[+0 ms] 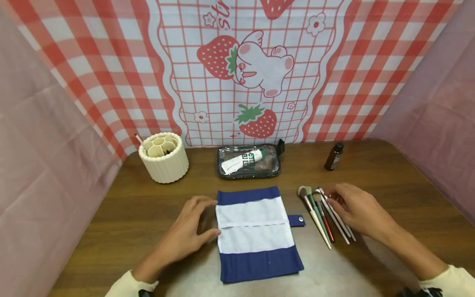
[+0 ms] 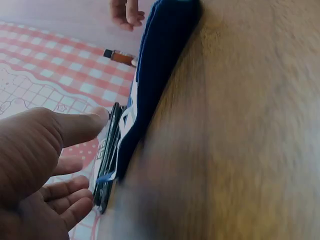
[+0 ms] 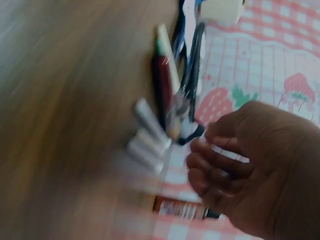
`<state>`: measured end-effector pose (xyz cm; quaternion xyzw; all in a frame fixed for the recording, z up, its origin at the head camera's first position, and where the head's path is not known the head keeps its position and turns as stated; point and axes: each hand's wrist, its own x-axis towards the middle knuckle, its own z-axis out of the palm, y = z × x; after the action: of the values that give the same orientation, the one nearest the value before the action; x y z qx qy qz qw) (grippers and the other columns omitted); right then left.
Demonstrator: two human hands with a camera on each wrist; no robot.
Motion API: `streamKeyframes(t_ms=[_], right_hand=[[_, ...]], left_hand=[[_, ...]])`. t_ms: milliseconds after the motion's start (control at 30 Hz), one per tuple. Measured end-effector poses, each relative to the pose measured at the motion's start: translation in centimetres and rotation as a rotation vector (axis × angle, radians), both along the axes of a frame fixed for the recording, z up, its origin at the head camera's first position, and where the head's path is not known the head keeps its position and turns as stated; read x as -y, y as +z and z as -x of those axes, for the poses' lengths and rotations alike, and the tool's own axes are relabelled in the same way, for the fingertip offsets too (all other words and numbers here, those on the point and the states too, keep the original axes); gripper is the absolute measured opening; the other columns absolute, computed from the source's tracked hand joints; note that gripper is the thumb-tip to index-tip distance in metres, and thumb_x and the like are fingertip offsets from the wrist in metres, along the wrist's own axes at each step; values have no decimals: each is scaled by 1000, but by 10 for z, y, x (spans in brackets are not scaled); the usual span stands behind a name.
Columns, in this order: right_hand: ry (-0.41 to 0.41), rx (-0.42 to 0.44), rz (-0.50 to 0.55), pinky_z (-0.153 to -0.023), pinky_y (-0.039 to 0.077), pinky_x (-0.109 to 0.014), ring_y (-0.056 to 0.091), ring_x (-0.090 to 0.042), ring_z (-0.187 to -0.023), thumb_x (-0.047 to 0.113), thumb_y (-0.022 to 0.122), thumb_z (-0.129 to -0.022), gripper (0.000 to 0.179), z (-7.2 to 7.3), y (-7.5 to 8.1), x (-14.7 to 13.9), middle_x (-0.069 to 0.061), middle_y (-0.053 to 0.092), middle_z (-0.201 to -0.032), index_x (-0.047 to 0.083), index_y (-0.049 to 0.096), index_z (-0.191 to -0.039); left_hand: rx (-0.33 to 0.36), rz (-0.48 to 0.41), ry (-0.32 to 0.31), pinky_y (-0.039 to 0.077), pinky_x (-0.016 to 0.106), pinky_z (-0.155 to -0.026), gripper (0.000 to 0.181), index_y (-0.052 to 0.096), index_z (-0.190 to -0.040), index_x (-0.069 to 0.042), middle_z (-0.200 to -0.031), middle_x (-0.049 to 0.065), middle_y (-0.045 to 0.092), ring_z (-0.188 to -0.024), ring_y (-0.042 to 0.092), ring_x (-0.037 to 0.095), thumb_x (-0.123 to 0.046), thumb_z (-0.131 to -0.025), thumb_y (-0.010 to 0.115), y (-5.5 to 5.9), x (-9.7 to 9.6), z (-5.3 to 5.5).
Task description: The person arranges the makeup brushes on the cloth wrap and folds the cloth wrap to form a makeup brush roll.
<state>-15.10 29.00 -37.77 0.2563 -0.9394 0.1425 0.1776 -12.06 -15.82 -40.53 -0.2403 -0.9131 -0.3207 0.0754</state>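
Observation:
A blue and white fabric brush roll point(image 1: 256, 239) lies unfolded on the table, its snap strap point(image 1: 297, 220) pointing right. At its left edge is my left hand point(image 1: 192, 227), thumb and fingertips right at the fabric; the left wrist view shows that hand point(image 2: 55, 165) with thumb and fingers spread. Several makeup brushes lie together right of the roll, among them a cream-handled brush point(image 1: 314, 216), a red-handled brush point(image 1: 326, 220) and white-handled brushes point(image 1: 337, 220). My right hand point(image 1: 356, 206) hovers beside the brush heads, fingers loosely bent, with nothing between them in the right wrist view.
Behind the roll lies a clear black-edged pouch point(image 1: 269, 166) with a white tube point(image 1: 237, 162) inside. A cream ribbed organizer point(image 1: 167, 166) stands at the back left, a small dark bottle point(image 1: 334, 156) at the back right. A strawberry-print cloth point(image 1: 256, 57) hangs behind the table.

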Motion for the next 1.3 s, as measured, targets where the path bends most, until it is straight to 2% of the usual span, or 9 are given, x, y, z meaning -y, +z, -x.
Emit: streamKeyframes(t_ms=[100,200,400,533,667,933,1167,1300], right_hand=[[-55,101,22,-55,47,-28,55,-5,-68,12,75,-89,16,-1,3,13,8,61,-81,13,68,-104],[-86,167,35,-52,43,-26,52,-5,-64,13,74,-90,15,0,4,24,9,60,-77,12,67,-104],[-110,239,31,-53,43,-28,51,-6,-62,14,78,-87,19,1,1,42,7,59,-78,9,66,-102],[-148,289,6,-54,44,-31,52,-8,-64,19,80,-86,28,2,-2,52,7,58,-77,6,65,-106],[-179,282,-35,-55,44,-35,52,-13,-66,21,82,-84,36,3,-6,58,3,55,-75,4,63,-109],[-170,194,-62,-53,47,-41,54,-21,-66,18,85,-80,44,3,-11,65,-2,53,-75,0,57,-109],[-184,154,-87,-60,52,-52,65,-37,-79,19,83,-82,46,3,-13,70,-18,66,-90,-1,55,-112],[-186,143,-82,-58,52,-52,65,-37,-75,17,82,-83,47,2,-14,72,-20,66,-88,-3,54,-115]], left_hand=[[-2,-3,-3,43,47,-102,60,61,-131,-10,-129,1,53,-123,47,21,-27,-80,87,-1,-5,1],[-6,-4,4,43,47,-101,55,63,-126,-8,-125,3,56,-120,50,23,-22,-79,88,-4,-7,2],[34,0,19,43,47,-102,52,65,-123,-8,-122,4,58,-119,52,24,-19,-78,88,-8,-12,2],[71,9,28,42,47,-102,49,66,-122,-8,-123,4,58,-120,51,25,-18,-79,87,-10,-15,2],[85,11,29,42,47,-102,46,66,-120,-7,-125,4,57,-121,50,25,-17,-80,87,-12,-16,2],[75,16,0,43,46,-102,44,67,-120,-7,-127,2,55,-122,48,23,-17,-81,85,-13,-14,4],[79,9,-8,43,46,-102,43,68,-120,-8,-128,3,55,-123,48,23,-18,-82,85,-16,-12,5],[71,4,-13,43,46,-101,42,68,-120,-9,-128,2,54,-123,48,22,-18,-82,85,-18,-12,5]])
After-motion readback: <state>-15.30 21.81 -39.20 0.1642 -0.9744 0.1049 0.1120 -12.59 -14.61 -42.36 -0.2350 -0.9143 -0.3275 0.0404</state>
